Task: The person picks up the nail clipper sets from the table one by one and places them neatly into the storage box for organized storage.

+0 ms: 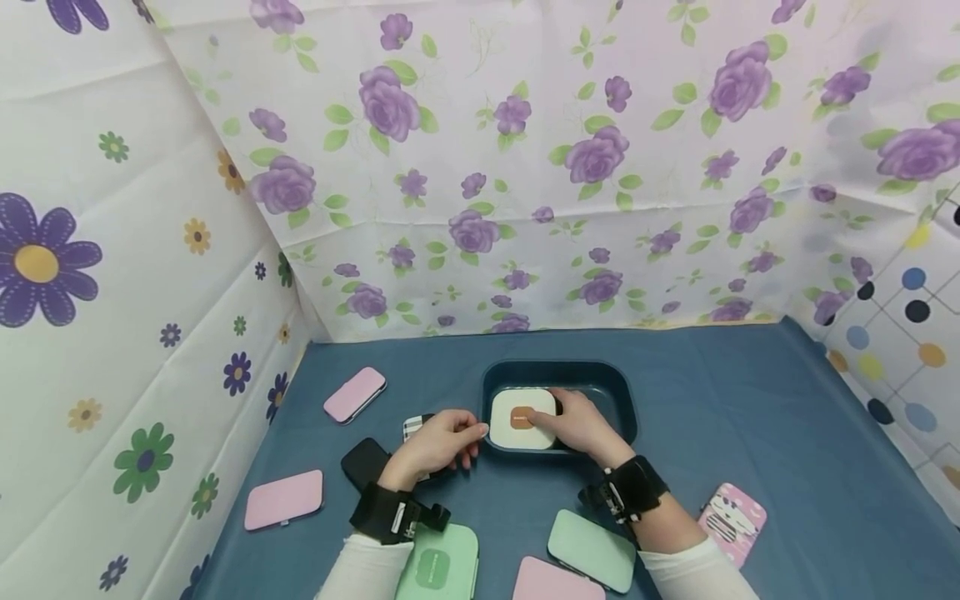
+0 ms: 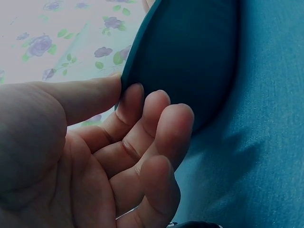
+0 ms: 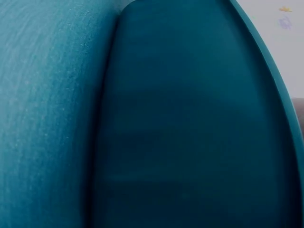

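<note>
A dark teal rectangular tray (image 1: 611, 406) stands at the middle of the blue cloth, with a white rounded-square case (image 1: 507, 427) with an orange label in its left half. With its thumb on the top and fingers at the far right edge, my right hand (image 1: 584, 426) grips the white case. My left hand (image 1: 442, 442) pinches the tray's left rim between thumb and index finger; the left wrist view shows the tray wall (image 2: 185, 57) beside the fingers. The right wrist view is filled by the tray's outer wall (image 3: 190, 114), and the right fingers are mostly hidden there.
Left lie pink cases (image 1: 355, 395) (image 1: 284, 500), a black case (image 1: 365, 463) and a plaid case (image 1: 412, 427) partly under the left hand. In front are green cases (image 1: 450, 550) (image 1: 592, 550) and a pink case (image 1: 555, 581). A cartoon-print pink case (image 1: 733, 523) lies right. Floral curtains surround the table.
</note>
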The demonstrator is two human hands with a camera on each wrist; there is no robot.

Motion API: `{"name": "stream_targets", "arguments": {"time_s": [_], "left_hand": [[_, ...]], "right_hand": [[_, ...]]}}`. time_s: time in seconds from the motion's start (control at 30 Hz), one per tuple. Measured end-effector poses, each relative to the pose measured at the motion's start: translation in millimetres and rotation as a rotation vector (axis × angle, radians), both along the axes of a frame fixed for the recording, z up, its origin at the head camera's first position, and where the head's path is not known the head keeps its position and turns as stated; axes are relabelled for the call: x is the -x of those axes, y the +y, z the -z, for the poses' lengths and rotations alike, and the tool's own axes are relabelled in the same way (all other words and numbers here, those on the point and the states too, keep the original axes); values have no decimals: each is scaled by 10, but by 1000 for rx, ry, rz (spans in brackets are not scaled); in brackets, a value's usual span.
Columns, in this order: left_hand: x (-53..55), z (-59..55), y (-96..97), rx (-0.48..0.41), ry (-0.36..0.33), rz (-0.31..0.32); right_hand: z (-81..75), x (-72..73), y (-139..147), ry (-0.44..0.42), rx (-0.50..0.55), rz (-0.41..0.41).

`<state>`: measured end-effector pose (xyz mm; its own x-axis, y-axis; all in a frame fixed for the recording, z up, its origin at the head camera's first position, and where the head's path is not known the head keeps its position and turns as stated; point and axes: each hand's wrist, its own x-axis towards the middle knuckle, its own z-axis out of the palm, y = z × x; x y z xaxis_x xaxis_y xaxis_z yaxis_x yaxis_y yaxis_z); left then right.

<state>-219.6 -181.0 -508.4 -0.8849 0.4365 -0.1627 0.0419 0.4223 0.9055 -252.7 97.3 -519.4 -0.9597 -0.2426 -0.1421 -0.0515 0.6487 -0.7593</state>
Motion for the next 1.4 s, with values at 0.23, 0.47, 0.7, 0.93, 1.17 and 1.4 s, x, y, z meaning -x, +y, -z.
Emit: {"name": "stream_targets", "arguments": {"time_s": [0.23,0.47,0.7,0.93,1.17,1.4], "left_hand": [[-9,3,4,0,-3,-9],[-14,-14,10,10,2,-8],[-2,-4,11,20,8,-5],[-9,-21,17,23,18,-11],[-7,-13,13,26,20,-16],[0,6,15,15,21,-6]], "right_hand": [[5,-1,-34,30,-29,5],[-15,-19,-56,69,-73,16],[-10,-39,-65,109,-83,14],[37,-22,-80,144,-102,21],[44,-17,-85,151,-132,14],[67,-23,-75,130,-149,19]]}}
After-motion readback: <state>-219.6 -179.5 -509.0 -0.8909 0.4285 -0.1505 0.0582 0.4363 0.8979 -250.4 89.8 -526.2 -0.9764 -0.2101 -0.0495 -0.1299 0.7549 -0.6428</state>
